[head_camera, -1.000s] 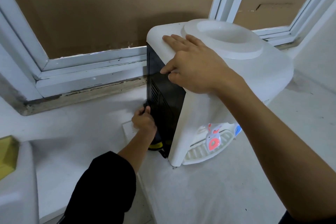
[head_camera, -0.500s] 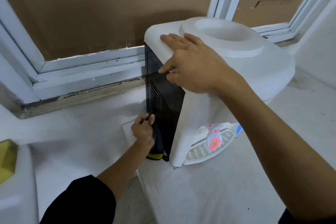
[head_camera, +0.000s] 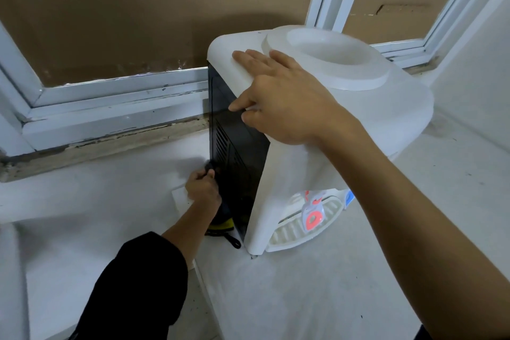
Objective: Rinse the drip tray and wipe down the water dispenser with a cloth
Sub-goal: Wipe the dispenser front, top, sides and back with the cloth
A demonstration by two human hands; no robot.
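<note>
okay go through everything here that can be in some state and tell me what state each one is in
water dispenser: upright on the counter, bottle socket empty, black back panel turned toward the person
drip tray: fitted under the taps
cloth: dark, held against the back panel
left hand: gripping the cloth
right hand: resting on the dispenser's top edge

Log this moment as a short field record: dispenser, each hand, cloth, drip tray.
dispenser: white water dispenser with black back panel, standing on a pale counter by a window
right hand: right hand flat on the dispenser's top edge, steadying it
left hand: left hand holds a dark cloth with a yellow edge against the lower back panel
drip tray: white drip tray seated at the dispenser's front, below the red tap
</note>
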